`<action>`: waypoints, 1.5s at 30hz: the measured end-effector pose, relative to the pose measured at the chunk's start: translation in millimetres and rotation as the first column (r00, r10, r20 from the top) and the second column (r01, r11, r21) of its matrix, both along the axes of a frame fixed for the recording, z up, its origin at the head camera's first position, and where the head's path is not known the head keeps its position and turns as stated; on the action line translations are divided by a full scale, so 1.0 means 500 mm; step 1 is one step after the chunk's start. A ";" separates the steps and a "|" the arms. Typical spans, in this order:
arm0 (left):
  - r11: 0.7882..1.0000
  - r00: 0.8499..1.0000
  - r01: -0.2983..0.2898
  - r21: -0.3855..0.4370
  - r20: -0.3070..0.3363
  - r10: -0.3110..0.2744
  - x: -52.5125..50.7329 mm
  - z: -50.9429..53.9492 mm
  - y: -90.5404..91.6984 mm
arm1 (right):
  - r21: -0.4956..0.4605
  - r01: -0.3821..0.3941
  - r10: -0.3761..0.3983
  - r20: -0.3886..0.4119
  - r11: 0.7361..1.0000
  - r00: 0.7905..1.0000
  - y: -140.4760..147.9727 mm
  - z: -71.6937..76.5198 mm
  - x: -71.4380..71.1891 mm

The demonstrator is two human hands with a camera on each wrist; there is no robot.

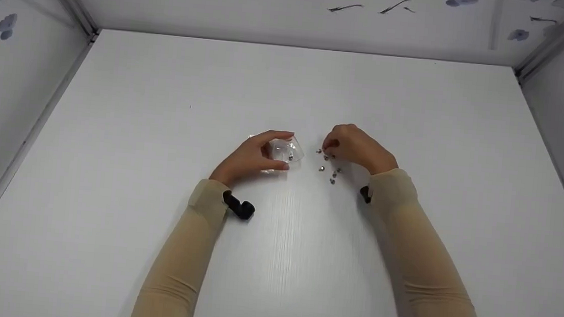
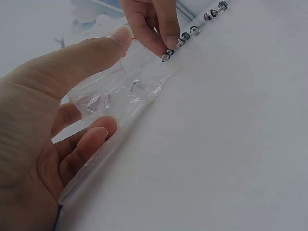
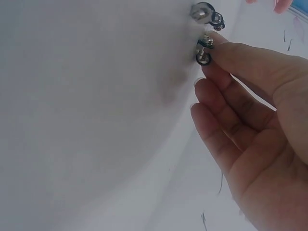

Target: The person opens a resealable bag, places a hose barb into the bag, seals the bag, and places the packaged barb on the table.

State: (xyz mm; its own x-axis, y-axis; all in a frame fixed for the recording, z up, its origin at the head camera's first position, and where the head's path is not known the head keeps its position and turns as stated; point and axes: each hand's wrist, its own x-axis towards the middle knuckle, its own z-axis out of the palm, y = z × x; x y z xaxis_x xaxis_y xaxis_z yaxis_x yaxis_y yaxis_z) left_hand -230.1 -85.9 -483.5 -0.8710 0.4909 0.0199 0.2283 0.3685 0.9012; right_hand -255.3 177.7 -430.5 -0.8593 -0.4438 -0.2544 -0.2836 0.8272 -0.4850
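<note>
Gripping a clear bag (image 1: 277,150), apparently to spread it, the left hand (image 1: 250,158) surrounds 1 visible fastener (image 1: 290,158); the right hand (image 1: 355,147) bends to loose fasteners (image 1: 322,168) on the table (image 1: 273,260), pinch uncertain.

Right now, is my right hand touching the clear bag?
Apart. The head view shows a strip of white table between your right hand and the clear bag.

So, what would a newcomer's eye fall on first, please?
Probably the left hand near the middle of the white table, holding a clear plastic bag with a small metal piece visible in it. Next, just to the bag's right in the head view, the scattered metal pieces and the right hand, its fingertips among them.
</note>
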 end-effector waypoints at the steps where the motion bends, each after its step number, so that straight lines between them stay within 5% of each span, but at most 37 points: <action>1: 1.000 1.000 0.003 0.003 -0.003 -0.003 -0.001 0.001 0.000 | -0.001 -0.002 0.002 -0.003 1.000 1.000 0.000 0.000 0.000; 23: 1.000 1.000 0.001 -0.018 0.006 -0.001 -0.001 0.004 0.004 | 0.040 -0.005 0.005 0.002 0.999 1.000 0.000 0.000 -0.002; 45: 1.000 1.000 0.000 -0.005 -0.006 -0.001 0.002 0.001 -0.001 | -0.047 -0.030 0.028 -0.029 0.998 0.999 -0.010 0.033 0.009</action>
